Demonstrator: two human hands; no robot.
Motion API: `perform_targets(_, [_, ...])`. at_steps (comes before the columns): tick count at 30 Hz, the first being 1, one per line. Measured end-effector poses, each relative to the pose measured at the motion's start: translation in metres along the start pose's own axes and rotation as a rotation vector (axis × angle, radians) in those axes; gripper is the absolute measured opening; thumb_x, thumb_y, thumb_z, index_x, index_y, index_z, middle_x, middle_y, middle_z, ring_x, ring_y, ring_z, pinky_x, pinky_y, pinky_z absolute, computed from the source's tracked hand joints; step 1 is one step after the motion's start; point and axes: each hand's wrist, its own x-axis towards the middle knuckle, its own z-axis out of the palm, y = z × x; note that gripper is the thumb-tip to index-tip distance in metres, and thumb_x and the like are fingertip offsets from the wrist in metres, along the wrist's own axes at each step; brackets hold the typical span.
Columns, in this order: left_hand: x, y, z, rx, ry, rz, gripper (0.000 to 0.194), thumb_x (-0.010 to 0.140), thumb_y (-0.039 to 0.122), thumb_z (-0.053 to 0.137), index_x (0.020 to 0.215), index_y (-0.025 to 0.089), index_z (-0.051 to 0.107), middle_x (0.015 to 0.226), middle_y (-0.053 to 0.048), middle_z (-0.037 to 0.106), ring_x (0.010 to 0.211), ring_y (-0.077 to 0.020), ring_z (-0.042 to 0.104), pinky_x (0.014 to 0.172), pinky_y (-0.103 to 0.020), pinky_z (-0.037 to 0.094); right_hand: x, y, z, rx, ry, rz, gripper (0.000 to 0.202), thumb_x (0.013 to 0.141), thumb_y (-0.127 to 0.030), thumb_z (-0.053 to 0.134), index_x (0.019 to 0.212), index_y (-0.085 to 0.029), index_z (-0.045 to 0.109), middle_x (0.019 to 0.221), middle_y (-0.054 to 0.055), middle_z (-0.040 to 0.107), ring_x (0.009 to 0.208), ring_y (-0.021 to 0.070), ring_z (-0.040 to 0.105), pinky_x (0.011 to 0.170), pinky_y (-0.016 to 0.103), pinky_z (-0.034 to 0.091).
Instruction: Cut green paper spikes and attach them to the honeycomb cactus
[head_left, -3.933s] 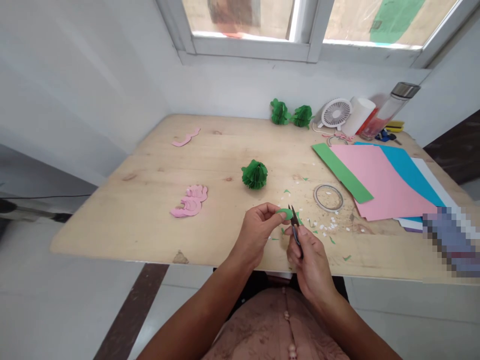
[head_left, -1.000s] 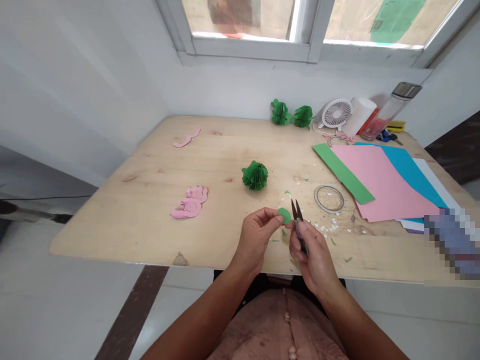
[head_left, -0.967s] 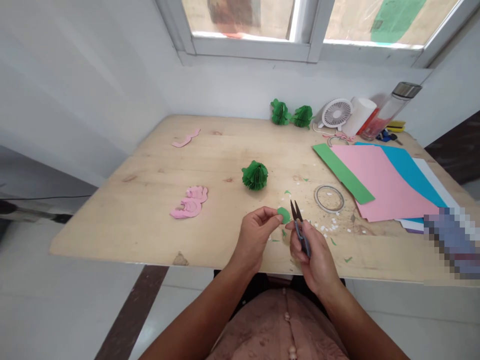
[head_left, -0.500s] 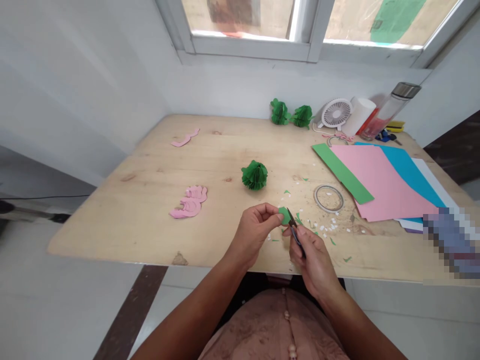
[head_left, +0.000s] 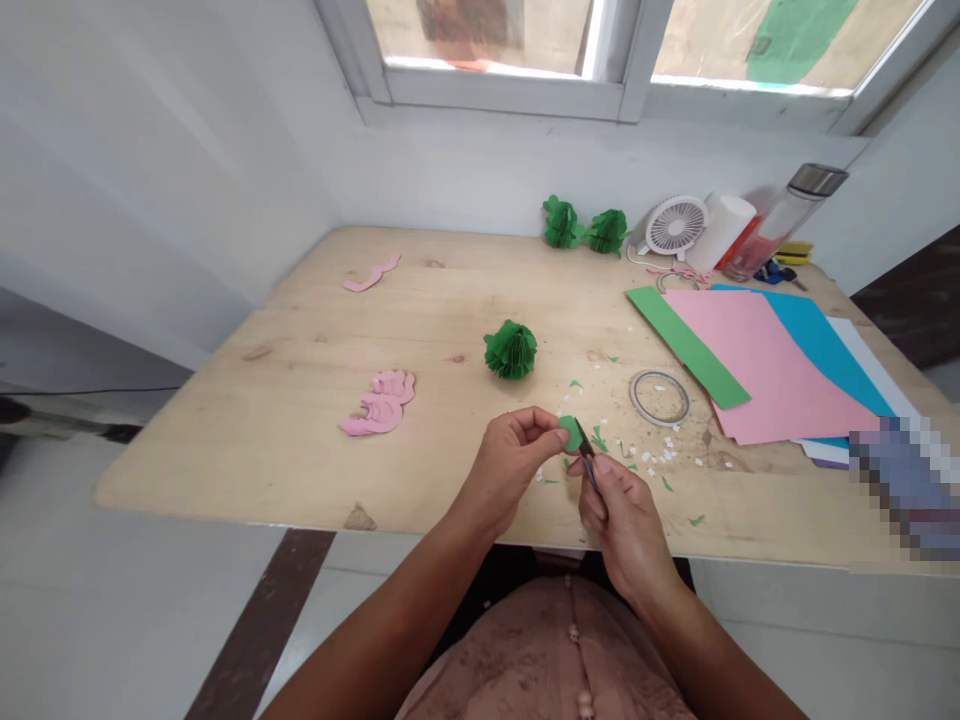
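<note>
My left hand [head_left: 517, 458] pinches a small piece of green paper [head_left: 571, 432] between thumb and fingers, near the front edge of the wooden table. My right hand [head_left: 619, 510] is closed round dark scissors [head_left: 588, 455], whose blades touch the right side of the green piece. Just beyond my hands a folded green paper ball [head_left: 511, 351] sits on the table. Small green scraps [head_left: 599, 438] and white bits lie around the scissors. A silvery ring [head_left: 659, 398] rests to the right of them.
Pink paper cutouts [head_left: 386, 403] lie on the left of the table [head_left: 300, 400]. Pink, green, blue and white sheets [head_left: 772, 370] are stacked at right. Along the wall stand two green paper shapes [head_left: 561, 223], a small fan [head_left: 676, 226], a white roll and a bottle [head_left: 784, 225].
The scissor blades look slightly closer together at the green piece. The whole view has shifted very slightly; both hands keep nearly the same place and hold.
</note>
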Motion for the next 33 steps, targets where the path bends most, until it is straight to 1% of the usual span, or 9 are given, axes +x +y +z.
perform_targets(11, [-0.0011,0.0025,0.0002,0.021,0.000,0.003,0.014,0.064,0.025,0.070,0.063,0.015,0.061,0.063,-0.002,0.067,0.065,-0.0156,0.060,0.072,-0.029,0.043,-0.0007,-0.0003,-0.0023,-0.075,0.022,-0.014,0.037,0.080,-0.052,0.060,0.077,-0.016,0.063,0.046,-0.010,0.026,0.043,0.0063,0.016,0.040,0.021,0.011])
perform_targets(20, [-0.0017,0.0021,0.0014,-0.012,-0.003,-0.013,0.015,0.062,0.025,0.073,0.062,0.015,0.062,0.063,-0.001,0.066,0.064,-0.0140,0.059,0.071,-0.027,0.042,-0.0021,0.0019,-0.0019,-0.072,0.043,-0.035,0.035,0.081,-0.051,0.059,0.075,-0.016,0.062,0.047,-0.010,0.024,0.043,0.0064,0.015,0.039,0.021,0.012])
perform_targets(27, [-0.0031,0.0015,0.0034,-0.014,-0.010,-0.014,0.017,0.062,0.026,0.074,0.061,0.015,0.061,0.062,-0.001,0.066,0.064,-0.0141,0.058,0.070,-0.028,0.042,-0.0017,0.0031,-0.0032,-0.090,0.062,-0.036,0.036,0.080,-0.052,0.060,0.074,-0.016,0.062,0.046,-0.010,0.025,0.042,0.0063,0.016,0.039,0.021,0.011])
perform_targets(33, [-0.0024,-0.0021,0.0018,-0.009,0.034,-0.001,0.017,0.060,0.026,0.075,0.061,0.015,0.062,0.061,0.000,0.063,0.064,-0.0128,0.055,0.070,-0.026,0.040,-0.0021,-0.0004,-0.0015,-0.082,0.107,-0.020,0.038,0.079,-0.053,0.061,0.074,-0.016,0.061,0.045,-0.010,0.026,0.042,0.0066,0.016,0.040,0.022,0.011])
